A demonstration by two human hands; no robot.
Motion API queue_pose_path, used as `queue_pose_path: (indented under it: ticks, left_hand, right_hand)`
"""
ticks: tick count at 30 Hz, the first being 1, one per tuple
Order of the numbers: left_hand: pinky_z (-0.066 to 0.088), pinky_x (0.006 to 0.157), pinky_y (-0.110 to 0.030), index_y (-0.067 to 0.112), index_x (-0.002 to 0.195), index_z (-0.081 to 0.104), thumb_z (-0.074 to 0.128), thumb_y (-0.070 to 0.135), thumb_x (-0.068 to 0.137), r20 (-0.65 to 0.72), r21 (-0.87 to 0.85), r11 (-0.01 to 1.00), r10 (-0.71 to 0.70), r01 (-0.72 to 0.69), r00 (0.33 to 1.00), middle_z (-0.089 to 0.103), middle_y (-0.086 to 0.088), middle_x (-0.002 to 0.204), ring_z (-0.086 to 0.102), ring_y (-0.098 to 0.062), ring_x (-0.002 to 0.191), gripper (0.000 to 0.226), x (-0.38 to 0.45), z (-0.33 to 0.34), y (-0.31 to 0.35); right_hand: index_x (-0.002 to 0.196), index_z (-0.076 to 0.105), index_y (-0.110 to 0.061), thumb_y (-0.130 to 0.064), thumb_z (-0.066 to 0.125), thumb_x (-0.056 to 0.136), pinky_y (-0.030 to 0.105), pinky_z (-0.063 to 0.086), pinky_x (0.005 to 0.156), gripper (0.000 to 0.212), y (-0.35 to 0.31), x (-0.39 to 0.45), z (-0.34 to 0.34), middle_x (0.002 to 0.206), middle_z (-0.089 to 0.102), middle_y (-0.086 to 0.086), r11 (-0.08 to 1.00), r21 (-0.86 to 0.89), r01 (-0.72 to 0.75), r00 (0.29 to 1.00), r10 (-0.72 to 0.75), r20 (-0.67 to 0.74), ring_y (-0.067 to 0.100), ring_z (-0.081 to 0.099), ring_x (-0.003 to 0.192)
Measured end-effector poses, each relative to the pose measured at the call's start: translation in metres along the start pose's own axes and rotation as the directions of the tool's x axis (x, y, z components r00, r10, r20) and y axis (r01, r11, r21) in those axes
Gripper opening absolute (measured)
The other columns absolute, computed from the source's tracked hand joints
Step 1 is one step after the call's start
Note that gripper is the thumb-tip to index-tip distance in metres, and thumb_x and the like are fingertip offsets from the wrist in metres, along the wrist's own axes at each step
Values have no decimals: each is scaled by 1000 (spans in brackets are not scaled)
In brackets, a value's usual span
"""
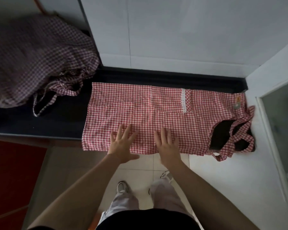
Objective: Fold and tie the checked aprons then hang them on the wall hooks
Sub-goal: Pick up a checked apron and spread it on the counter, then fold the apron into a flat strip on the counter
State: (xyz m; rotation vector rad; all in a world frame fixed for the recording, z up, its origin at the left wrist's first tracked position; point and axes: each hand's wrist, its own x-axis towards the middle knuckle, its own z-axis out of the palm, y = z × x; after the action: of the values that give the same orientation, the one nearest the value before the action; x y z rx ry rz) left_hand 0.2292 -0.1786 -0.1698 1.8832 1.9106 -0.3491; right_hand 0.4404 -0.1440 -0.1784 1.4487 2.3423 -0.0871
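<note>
Flat-palmed, left hand (pixel 121 141) and right hand (pixel 167 143) press the red checked apron (pixel 140 103), fingers spread, gripping nothing; smoothing outward should keep folds crisp.

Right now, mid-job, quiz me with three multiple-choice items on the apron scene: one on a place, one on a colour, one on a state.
1. Where do the straps of the flat apron lie?
A. right end
B. left end
C. under the hands

2. What colour is the lace trim on its pocket?
A. black
B. white
C. blue

3. How is the other apron pile on the left?
A. folded and tied
B. hung up
C. crumpled, loose

Key: 1 A, straps loop at the right end; 2 B, trim is white; 3 C, it sits bunched on the counter, while left hand and right hand press flat.
</note>
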Motion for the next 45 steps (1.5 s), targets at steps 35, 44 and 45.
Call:
queue_pose_path:
  ticks: [35, 44, 45]
  left_hand:
    - [50, 87, -36, 17, 121, 61, 52, 12, 96, 22, 105, 982, -157, 154, 987, 62, -3, 125, 61, -24, 114, 27, -5, -62, -75]
    - [48, 89, -36, 6, 119, 61, 42, 21, 101, 26, -188, 946, -264, 264, 964, 62, -13, 123, 59, -28, 111, 30, 44, -150, -75]
    - [47, 88, -35, 5, 118, 62, 41, 24, 101, 34, -185, 949, -253, 255, 967, 62, -13, 124, 59, -28, 110, 33, 52, -159, -72]
  right_hand:
    - [115, 63, -3, -6, 45, 99, 10, 40, 70, 25, 4, 10, -70, 116, 64, 12, 871, 276, -406, 913, 380, 147, 27, 60, 107]
    - [126, 59, -2, -17, 36, 104, 38, 45, 96, 35, 67, 61, -139, 127, 60, 16, 737, 451, -503, 861, 469, 195, 29, 59, 107]
    - [126, 59, -2, -16, 40, 103, 37, 46, 96, 33, 79, 72, -143, 127, 61, 16, 737, 444, -510, 860, 448, 245, 29, 59, 109]
